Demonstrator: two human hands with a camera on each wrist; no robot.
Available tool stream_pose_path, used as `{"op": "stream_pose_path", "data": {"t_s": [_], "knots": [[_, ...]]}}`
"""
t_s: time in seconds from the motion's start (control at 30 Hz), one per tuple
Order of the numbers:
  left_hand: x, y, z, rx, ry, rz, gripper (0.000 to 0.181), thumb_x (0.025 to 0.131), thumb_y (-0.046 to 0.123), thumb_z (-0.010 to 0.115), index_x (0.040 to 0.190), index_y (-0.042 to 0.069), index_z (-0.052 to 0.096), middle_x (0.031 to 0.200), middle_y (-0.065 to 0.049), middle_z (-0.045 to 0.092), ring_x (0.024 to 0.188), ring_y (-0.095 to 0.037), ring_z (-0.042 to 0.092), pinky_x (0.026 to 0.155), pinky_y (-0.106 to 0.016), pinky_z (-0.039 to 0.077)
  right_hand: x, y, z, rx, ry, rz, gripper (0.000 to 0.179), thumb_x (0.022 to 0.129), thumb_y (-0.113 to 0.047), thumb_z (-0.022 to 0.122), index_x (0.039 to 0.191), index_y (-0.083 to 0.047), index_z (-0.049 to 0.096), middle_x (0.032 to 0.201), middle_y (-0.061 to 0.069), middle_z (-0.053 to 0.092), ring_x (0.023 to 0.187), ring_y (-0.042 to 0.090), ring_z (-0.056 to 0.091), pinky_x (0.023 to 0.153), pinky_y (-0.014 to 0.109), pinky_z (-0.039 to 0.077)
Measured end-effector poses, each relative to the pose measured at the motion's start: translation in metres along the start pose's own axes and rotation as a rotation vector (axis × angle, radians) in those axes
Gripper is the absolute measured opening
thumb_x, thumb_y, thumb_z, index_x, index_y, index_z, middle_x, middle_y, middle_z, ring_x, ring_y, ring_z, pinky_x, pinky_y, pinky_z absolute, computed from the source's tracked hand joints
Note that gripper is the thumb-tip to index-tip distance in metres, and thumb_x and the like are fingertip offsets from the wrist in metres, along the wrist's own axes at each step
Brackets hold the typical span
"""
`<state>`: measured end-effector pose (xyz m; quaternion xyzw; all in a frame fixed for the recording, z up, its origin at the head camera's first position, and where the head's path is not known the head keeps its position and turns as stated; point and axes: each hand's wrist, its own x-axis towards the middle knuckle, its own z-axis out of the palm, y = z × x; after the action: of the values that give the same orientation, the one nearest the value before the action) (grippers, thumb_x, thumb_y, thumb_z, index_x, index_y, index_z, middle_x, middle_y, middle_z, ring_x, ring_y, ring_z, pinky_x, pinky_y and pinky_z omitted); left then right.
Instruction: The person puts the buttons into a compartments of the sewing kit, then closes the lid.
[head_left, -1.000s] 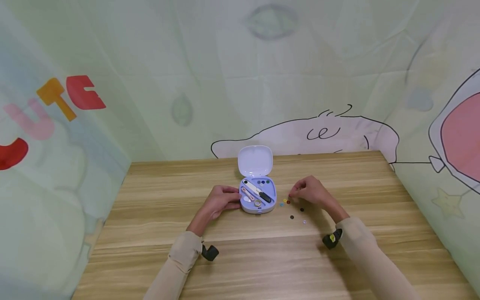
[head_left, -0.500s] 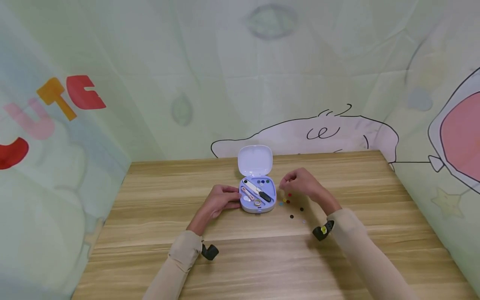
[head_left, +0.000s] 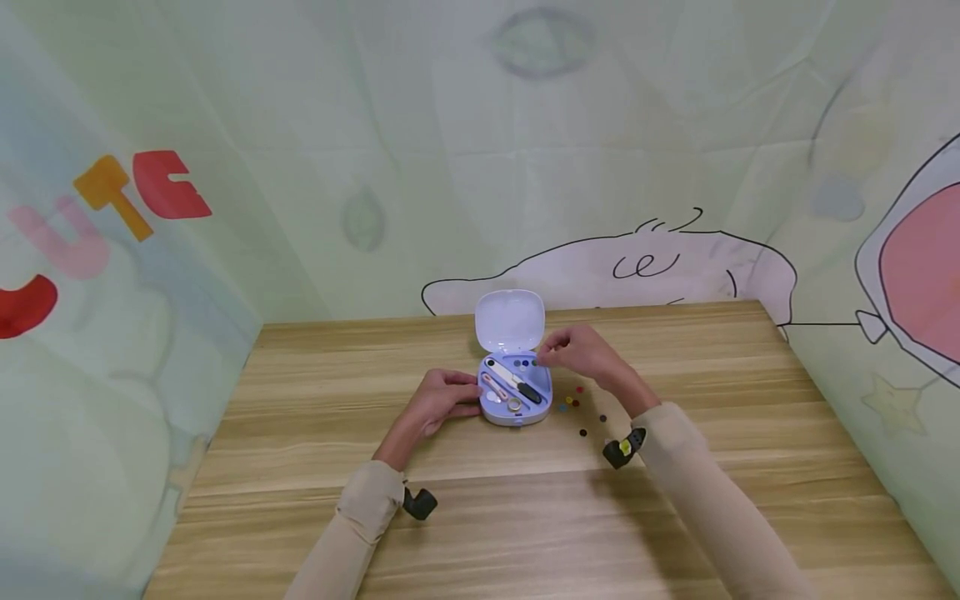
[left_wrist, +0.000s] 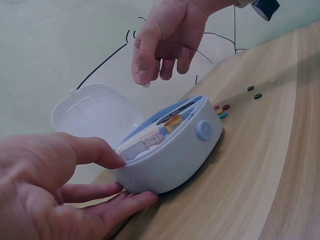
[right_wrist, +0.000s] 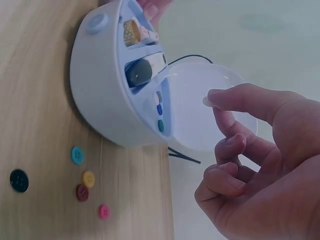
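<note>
A pale blue sewing box (head_left: 491, 417) stands on the table with its lid (head_left: 510, 321) raised. My left hand (head_left: 438, 400) grips its left side, one digit on the rim and others low on the wall. Above the box's back right corner, my right hand (head_left: 581, 350) pinches a small whitish button (right_wrist: 207, 101) between thumb and index finger. Inside the box are a gold thimble (left_wrist: 173, 123), a folded measuring tape (left_wrist: 152, 138), and a long white tool with a black end (right_wrist: 139, 73). Several buttons, including a blue button (right_wrist: 159, 109) and a green button (right_wrist: 160, 125), lie in one compartment.
Loose buttons lie right of the box: turquoise (right_wrist: 77, 155), yellow (right_wrist: 88, 179), dark red (right_wrist: 82, 192), pink-red (right_wrist: 104, 211) and black (right_wrist: 19, 180). A whitish button (left_wrist: 273, 80) lies farther off. A printed cloth (head_left: 337, 167) hangs behind the wooden table (head_left: 315, 350).
My right hand has lifted from the loose buttons and moved left and back, to above the box's back right corner. The left hand and the box have stayed in place.
</note>
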<state>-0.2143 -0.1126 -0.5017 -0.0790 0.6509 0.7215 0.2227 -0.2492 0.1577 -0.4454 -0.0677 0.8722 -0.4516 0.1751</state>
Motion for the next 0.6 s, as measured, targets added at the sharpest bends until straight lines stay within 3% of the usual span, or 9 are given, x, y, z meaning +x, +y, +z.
{"op": "stream_pose_path", "data": {"t_s": [0.3, 0.6], "knots": [[0.000, 0.001, 0.001, 0.005, 0.009, -0.013, 0.032, 0.097, -0.009, 0.065, 0.126, -0.018, 0.056, 0.117, -0.028, 0.062, 0.092, -0.027, 0.070, 0.088, -0.041, 0.064, 0.005, -0.008, 0.003, 0.006, 0.012, 0.013, 0.012, 0.096, -0.022, 0.077, 0.098, -0.010, 0.078, 0.096, 0.008, 0.060, 0.096, 0.028, 0.049, 0.073, 0.034, 0.040], [0.000, 0.000, 0.001, 0.002, 0.014, -0.006, 0.032, 0.097, -0.009, 0.065, 0.126, -0.019, 0.056, 0.117, -0.029, 0.062, 0.092, -0.028, 0.070, 0.088, -0.041, 0.064, 0.002, -0.013, -0.002, 0.009, 0.042, 0.028, 0.023, 0.094, -0.027, 0.079, 0.112, -0.013, 0.075, 0.099, 0.010, 0.054, 0.096, 0.029, 0.048, 0.072, 0.035, 0.039]]}}
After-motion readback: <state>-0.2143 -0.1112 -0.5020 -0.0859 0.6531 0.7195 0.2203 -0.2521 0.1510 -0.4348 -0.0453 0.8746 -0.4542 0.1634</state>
